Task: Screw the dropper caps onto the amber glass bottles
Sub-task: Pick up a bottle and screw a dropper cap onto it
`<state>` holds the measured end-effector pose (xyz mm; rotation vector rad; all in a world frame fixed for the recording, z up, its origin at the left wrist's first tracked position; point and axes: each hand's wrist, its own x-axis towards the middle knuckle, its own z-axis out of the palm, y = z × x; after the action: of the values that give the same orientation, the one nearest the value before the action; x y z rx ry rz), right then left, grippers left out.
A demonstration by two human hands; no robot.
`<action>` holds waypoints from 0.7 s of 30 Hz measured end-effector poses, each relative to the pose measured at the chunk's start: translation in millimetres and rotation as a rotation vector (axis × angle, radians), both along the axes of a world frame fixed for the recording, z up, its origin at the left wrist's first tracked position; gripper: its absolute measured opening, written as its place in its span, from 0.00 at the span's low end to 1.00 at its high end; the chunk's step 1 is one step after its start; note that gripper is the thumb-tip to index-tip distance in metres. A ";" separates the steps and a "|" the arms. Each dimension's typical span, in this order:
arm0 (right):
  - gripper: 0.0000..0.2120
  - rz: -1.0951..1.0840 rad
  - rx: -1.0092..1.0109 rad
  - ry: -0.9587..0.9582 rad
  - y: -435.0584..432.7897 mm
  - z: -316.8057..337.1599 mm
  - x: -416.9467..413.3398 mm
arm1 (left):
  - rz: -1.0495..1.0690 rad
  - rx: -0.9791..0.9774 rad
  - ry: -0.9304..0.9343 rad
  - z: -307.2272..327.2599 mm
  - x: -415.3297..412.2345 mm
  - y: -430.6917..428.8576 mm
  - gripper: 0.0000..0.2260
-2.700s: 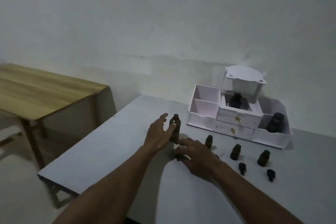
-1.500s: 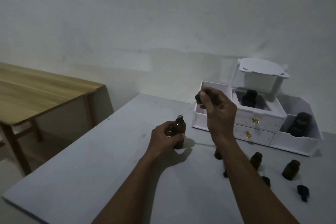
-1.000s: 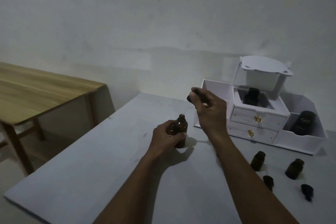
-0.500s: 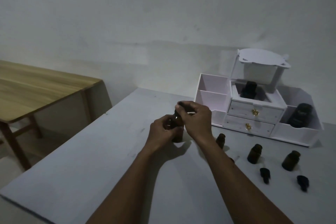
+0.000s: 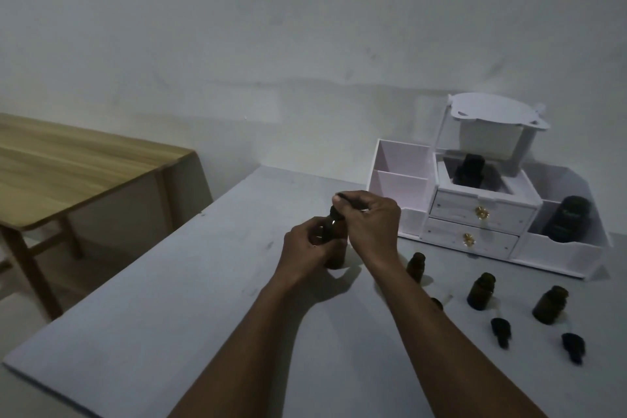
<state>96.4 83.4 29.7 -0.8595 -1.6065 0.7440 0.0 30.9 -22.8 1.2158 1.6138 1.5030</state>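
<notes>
An amber glass bottle [image 5: 334, 248] stands upright on the grey table [image 5: 169, 316], and my left hand [image 5: 303, 248] is wrapped around its body. My right hand [image 5: 369, 219] pinches a black dropper cap [image 5: 342, 197] that sits on the bottle's neck. Three smaller open amber bottles stand to the right: one [image 5: 416, 266] next to my right forearm, a second [image 5: 481, 291] and a third [image 5: 549, 305]. Two loose black dropper caps [image 5: 500, 332] [image 5: 573, 347] lie in front of them. Another dark cap [image 5: 437, 303] shows partly beside my forearm.
A white desktop organiser [image 5: 400, 187] with two small drawers stands at the back right, holding a dark bottle [image 5: 468, 169] in its top compartment and a large dark jar [image 5: 565, 219] at the right. A wooden table [image 5: 68, 166] stands to the left, across a gap.
My right hand lifted a dropper cap, carried it over the bottle in my left hand and lowered it onto the neck. The view has shifted slightly.
</notes>
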 end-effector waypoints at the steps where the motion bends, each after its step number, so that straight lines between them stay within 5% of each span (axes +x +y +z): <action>1: 0.04 0.000 0.004 0.002 0.2 0.1 0.1 | -0.004 0.007 -0.001 -0.4 -0.1 -0.4 0.19; 14: 0.08 0.001 0.112 0.051 -2.3 25.4 7.3 | 0.044 -0.059 -0.017 0.5 -0.9 5.1 0.16; 17: 0.07 -0.007 0.165 0.175 -3.9 53.0 20.2 | 0.051 -0.046 0.018 4.9 -0.1 -0.5 0.27; 21: 0.08 -0.020 0.219 0.333 -5.0 79.2 57.9 | 0.241 0.239 0.233 7.7 3.5 -15.3 0.35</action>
<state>154.3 78.4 108.9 -0.5592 -1.3497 0.6451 3.4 15.6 -15.0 1.4099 1.8260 1.8015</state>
